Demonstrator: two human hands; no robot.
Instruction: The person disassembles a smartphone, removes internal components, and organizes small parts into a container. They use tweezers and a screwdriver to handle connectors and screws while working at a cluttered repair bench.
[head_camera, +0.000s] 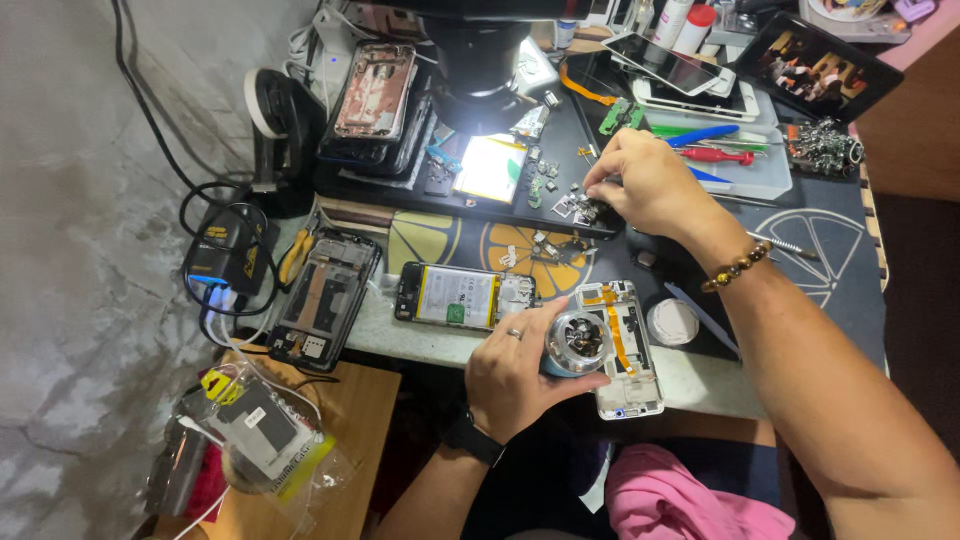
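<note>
Fingers (548, 322) of the left hand (520, 375) close around a round silver metal cylinder (577, 343) over the white opened phone frame (628, 350). At one o'clock, the right hand (650, 185) pinches small metal parts (580, 207) on the black tray (500, 205).

In my left hand (520, 375) sits a shiny metal cylinder (576, 343), glossy on its face. At six o'clock lies soft pink cloth (680, 505). At seven, a matt wooden board (330, 440) with a crinkly clear plastic bag (265, 440). At twelve, a smooth black mat (590, 150) under my right hand (650, 180).
</note>
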